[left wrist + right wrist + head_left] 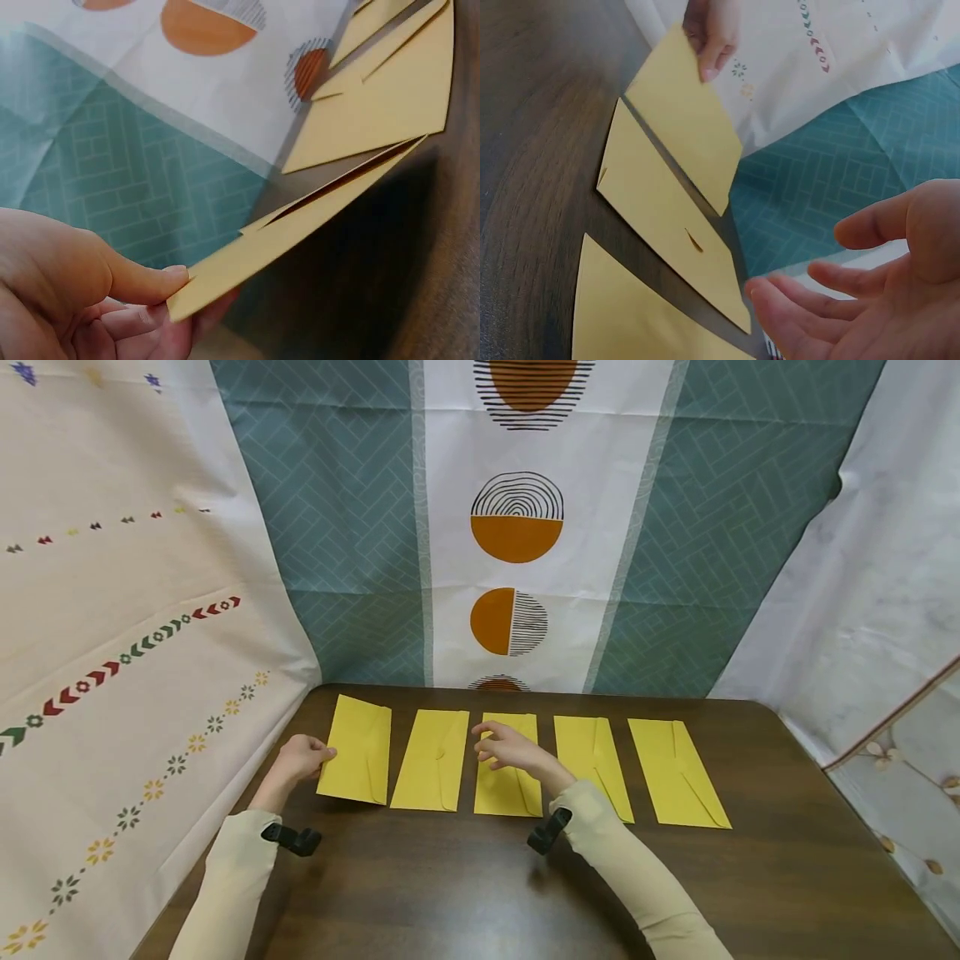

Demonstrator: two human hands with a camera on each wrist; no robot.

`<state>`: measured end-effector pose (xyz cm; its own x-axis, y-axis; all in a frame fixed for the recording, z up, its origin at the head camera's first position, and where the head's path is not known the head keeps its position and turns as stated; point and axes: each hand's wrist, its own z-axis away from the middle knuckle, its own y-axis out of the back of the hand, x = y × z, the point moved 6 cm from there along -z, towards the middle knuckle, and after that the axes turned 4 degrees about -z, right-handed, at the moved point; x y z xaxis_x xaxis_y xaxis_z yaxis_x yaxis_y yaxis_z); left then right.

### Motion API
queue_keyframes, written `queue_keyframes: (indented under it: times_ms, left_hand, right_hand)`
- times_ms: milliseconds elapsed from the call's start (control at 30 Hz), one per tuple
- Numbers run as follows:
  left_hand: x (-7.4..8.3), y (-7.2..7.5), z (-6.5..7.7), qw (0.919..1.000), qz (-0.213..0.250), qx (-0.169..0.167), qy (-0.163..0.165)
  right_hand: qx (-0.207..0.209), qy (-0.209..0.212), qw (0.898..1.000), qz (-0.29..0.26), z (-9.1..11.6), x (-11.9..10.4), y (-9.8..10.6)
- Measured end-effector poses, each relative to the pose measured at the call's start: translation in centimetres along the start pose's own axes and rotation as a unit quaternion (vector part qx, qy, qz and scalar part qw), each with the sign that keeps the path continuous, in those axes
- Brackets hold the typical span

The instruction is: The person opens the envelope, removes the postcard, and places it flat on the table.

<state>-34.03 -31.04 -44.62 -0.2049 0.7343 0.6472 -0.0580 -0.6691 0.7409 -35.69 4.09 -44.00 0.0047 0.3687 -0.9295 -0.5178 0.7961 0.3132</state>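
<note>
I have the nearer left hand (pixel 302 759) pinching the leftmost envelope (pixel 360 752) by its 9 o'clock edge, long axis roughly 12-to-6, body reaching toward 3, while the right hand (pixel 516 750), fingers loosely parted, empty, hovers farther toward 3.

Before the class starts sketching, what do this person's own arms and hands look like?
Pale cream sleeves cover both arms to about the wrists, where each carries a small black angular device. The left hand and right hand are bare, without gloves.
</note>
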Motion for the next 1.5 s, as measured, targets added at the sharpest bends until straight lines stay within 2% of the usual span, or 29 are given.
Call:
queue_keyframes:
  times_ms: [133,233,400,567,733,900,1000,1200,1367,1500]
  left_hand:
    - [0.9,0.4,0.3,0.9999,0.011,0.0,-0.008]
    - [1.9,0.1,0.2,0.9988,0.044,-0.006,-0.02]
    - [3.7,-1.4,-0.1,0.9932,0.101,-0.033,-0.046]
    - [5.1,-3.3,0.1,0.9833,0.149,-0.085,-0.06]
    - [6.0,-5.0,0.0,0.9647,0.209,-0.141,-0.077]
    - [7.0,-7.3,0.0,0.9414,0.253,-0.201,-0.099]
    - [8.0,-8.7,0.1,0.9263,0.274,-0.235,-0.108]
    - [10.7,-10.7,0.9,0.8942,0.305,-0.295,-0.141]
    - [12.4,-12.0,1.6,0.8805,0.303,-0.326,-0.164]
    - [13.4,-13.1,1.8,0.8742,0.301,-0.339,-0.174]
  right_hand:
    - [0.003,0.014,1.0,0.01,0.1,-0.5,-0.3]
    - [0.001,0.02,1.0,0.014,0.4,-0.9,-0.5]
    - [-0.018,0.029,0.999,0.027,0.6,-1.1,-0.8]
    - [-0.033,0.031,0.999,0.028,0.5,-0.7,-1.2]
    - [-0.037,0.039,0.998,0.027,0.6,-0.8,-1.5]
    - [-0.03,0.038,0.998,0.037,0.9,-0.6,-1.7]
    - [-0.004,0.034,0.998,0.053,1.2,-0.4,-1.5]
    - [0.087,0.027,0.992,0.09,2.2,-0.3,-0.5]
    - [0.142,0.042,0.977,0.156,3.4,-0.5,0.3]
    - [0.168,0.044,0.967,0.186,3.9,-0.1,0.9]
